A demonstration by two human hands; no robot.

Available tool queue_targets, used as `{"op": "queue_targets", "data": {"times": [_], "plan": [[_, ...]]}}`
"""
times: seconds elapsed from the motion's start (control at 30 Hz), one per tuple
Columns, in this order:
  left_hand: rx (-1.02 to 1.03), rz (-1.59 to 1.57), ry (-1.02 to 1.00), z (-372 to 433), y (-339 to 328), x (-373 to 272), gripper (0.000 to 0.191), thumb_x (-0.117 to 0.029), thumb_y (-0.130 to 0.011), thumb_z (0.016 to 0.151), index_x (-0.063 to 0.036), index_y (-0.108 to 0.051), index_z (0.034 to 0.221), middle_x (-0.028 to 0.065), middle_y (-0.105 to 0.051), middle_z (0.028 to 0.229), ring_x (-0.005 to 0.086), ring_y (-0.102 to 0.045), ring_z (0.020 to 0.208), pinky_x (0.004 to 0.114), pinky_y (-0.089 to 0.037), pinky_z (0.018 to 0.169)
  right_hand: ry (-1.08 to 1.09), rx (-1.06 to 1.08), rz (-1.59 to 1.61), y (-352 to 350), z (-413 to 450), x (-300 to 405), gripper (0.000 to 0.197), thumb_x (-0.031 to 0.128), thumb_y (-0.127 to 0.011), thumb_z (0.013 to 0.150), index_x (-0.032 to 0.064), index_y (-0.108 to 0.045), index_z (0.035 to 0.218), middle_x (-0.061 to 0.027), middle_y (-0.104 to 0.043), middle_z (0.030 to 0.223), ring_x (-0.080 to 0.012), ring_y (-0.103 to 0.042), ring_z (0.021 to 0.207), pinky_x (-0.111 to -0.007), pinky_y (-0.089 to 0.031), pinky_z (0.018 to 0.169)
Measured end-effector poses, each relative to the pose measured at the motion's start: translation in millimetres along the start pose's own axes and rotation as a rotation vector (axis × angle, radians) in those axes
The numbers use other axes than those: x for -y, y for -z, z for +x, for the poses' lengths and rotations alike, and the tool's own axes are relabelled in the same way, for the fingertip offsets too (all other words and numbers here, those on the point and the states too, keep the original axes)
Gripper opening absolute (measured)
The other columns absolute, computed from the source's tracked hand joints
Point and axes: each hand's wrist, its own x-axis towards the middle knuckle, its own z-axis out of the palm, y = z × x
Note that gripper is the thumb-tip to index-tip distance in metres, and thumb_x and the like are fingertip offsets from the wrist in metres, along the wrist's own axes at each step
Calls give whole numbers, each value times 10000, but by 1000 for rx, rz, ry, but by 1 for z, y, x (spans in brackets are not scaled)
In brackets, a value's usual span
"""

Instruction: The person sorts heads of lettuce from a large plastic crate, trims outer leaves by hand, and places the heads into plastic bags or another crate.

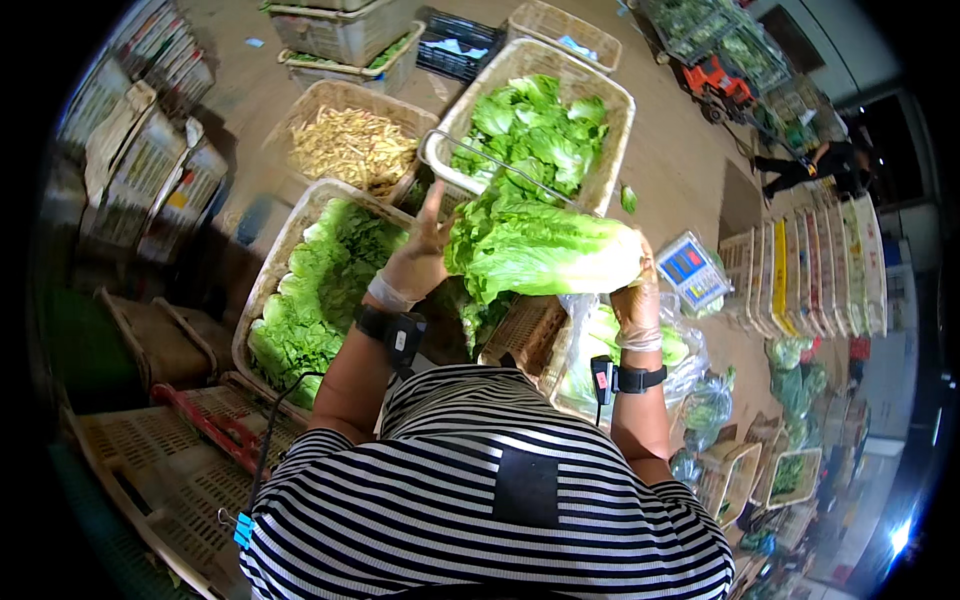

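Note:
A large head of romaine-type lettuce lies sideways in front of me, leafy end left and pale stem end right. My right hand, in a thin translucent glove, grips the stem end. Beside the leafy end, my left hand is spread, with one finger pointing up; whether it touches the leaves is hard to tell. Beyond the lettuce stands a plastic crate of loose green leaves, its metal handle crossing the opening. A second crate, filled with lettuce heads, sits left of my left hand.
A crate of yellowish trimmings stands beyond the left crate. Below my right hand is a clear plastic bag with lettuce inside. A digital scale sits to the right, near stacked crates. Farther off, a person stands near an orange machine.

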Motion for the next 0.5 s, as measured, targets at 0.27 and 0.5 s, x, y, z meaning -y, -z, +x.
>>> {"op": "queue_targets", "data": {"times": [0.27, 0.5], "plan": [[-28, -1047, 711, -16, -90, 55, 415, -184, -593, 873, -84, -465, 1255, 79, -588, 1153, 226, -608, 980, 439, -540, 727, 190, -131, -260, 63, -53, 24, 475, 146, -579, 882, 97, -427, 1330, -75, -495, 1258, -190, -506, 1117, -340, -435, 960], [-238, -683, 521, -15, -165, 29, 341, -63, -540, 885, -33, -478, 1219, 87, -594, 1121, 213, -599, 984, 388, -518, 787, -59, -21, 495, 36, -98, -28, 769, 574, -589, 788, 164, -316, 1378, -52, -399, 1375, -248, -363, 1263, -466, -315, 1032]]}}
